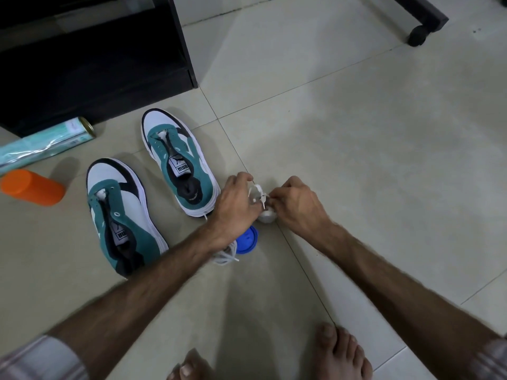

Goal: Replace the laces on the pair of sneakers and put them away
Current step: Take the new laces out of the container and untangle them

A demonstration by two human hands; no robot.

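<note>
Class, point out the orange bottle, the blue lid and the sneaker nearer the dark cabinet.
orange bottle [33,187], head view, its side.
blue lid [247,239], head view, its top.
farther sneaker [162,124], head view, white toe.

Bare floor [370,160] right of sneakers [178,163]

Counted on the tiled floor [356,133]: 2 sneakers, [179,163] and [123,223]; 1 orange bottle [33,187]; 1 blue lid [246,239]; 1 foil-wrapped roll [44,145]; 2 bundles of white lace, [259,197] and [226,255]; 2 hands, [236,201] and [297,202]; 2 bare feet, [189,366] and [340,352].
</note>
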